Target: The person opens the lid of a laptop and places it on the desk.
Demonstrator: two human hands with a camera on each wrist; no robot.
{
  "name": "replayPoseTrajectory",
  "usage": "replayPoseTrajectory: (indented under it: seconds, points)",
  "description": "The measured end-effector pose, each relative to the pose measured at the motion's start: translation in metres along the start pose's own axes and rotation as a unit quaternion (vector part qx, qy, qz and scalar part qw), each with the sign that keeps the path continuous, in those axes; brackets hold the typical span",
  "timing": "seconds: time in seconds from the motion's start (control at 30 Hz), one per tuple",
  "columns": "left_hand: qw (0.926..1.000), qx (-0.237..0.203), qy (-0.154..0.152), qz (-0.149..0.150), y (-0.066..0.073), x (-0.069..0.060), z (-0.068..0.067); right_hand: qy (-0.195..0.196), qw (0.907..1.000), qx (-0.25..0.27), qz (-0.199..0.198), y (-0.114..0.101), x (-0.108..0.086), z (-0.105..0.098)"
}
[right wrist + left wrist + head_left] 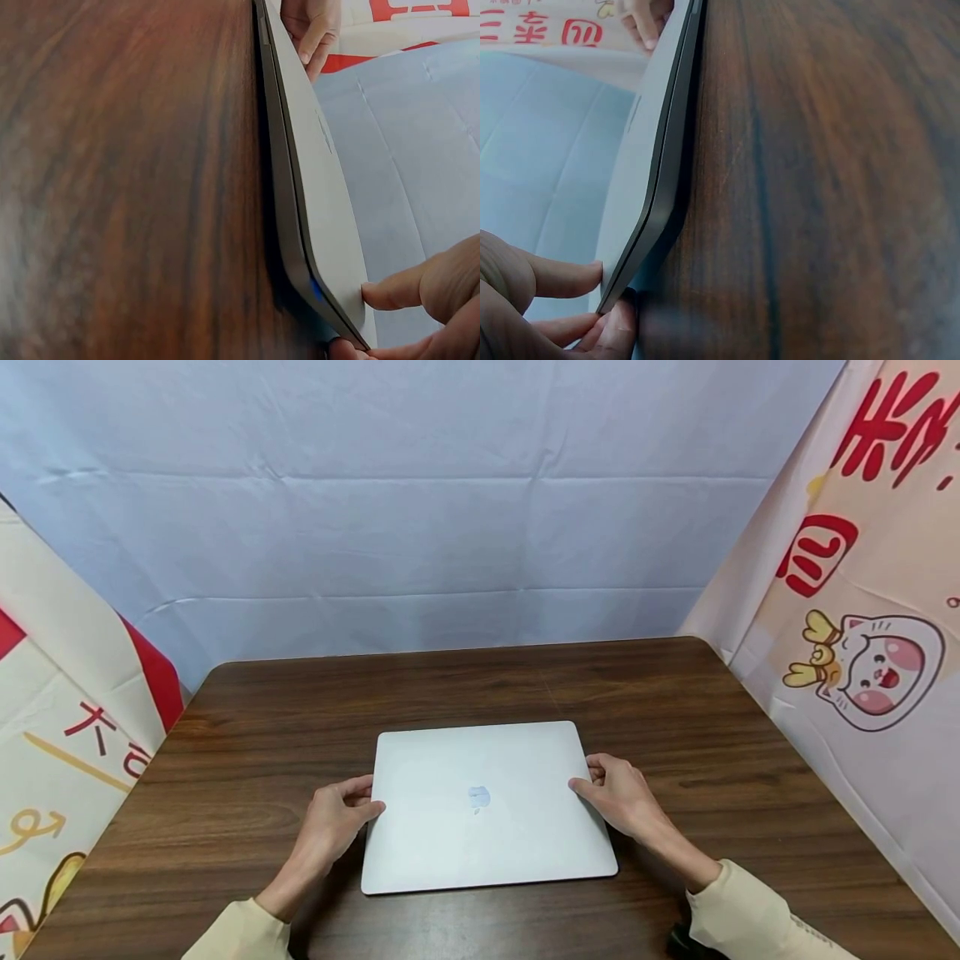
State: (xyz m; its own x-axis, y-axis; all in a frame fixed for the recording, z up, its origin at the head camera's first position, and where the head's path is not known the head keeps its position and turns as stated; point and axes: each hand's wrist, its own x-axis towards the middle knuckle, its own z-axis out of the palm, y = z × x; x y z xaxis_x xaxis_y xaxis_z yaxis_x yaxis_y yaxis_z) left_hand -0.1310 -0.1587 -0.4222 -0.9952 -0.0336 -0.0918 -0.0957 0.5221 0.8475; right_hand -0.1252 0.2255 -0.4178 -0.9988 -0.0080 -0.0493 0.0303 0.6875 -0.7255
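Observation:
A silver laptop (480, 843) with its lid closed lies on the brown wooden table, an apple logo at the middle of its lid. My left hand (333, 822) pinches its left edge, thumb on top of the lid and fingers at the side and underneath. On the opposite edge, my right hand (622, 793) holds it the same way. In the left wrist view, the left thumb (566, 277) presses the lid near a corner. The right wrist view has the right thumb (397, 289) against the lid, with some fingertips hidden below the laptop.
The dark wood table (285, 710) stretches around the laptop on all sides. A pale blue cloth (420, 510) hangs behind it. Printed cloths hang at the left (67, 693) and at the right (862, 635), close to the table's sides.

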Motion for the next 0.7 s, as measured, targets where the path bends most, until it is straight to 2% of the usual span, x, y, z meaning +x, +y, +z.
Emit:
replayPoseTrajectory:
  seconds: [0.47, 0.7]
  points:
    - [0.9998, 0.017, 0.007, -0.001, 0.0000, -0.0006, -0.0001, 0.005, 0.9997, -0.019, -0.017, 0.0023, 0.0008, 0.0006]
    - [0.9997, 0.023, 0.006, 0.010, 0.0007, -0.0002, -0.0011, 0.011, 0.9996, -0.023, -0.015, 0.0022, -0.0010, 0.0020]
